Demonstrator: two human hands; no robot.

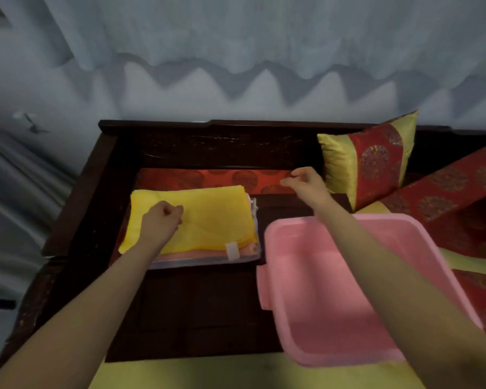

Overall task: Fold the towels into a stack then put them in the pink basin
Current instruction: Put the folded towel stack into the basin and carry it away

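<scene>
Left grip (163, 220) a fist on folded yellow towel (211, 217) atop pink towel (194, 255); right grip (306, 181) loose, empty.

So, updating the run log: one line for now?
yellow towel: atop folded stack; left hand: curled on it; right hand: empty; pink basin: empty

Centre-left: towel stack (205, 248) on dark wood surface (197, 313). Yellow towel (208, 217) on top, pink towel (194, 256) under it, pale layer at the bottom. White tag (232, 250) at yellow towel's near edge. L hand (160, 220), fingers curled, rests on yellow towel's left part; can't tell if it pinches cloth. R hand (306, 181) hangs centre-right over red patterned cloth (213, 178), fingers loosely curled, holding nothing. Pink basin (320, 276) lower right, just beside stack; R forearm crosses its far rim. Red-and-gold cushion (371, 161) upper right; grey-blue curtain (236, 51) across top.
</scene>
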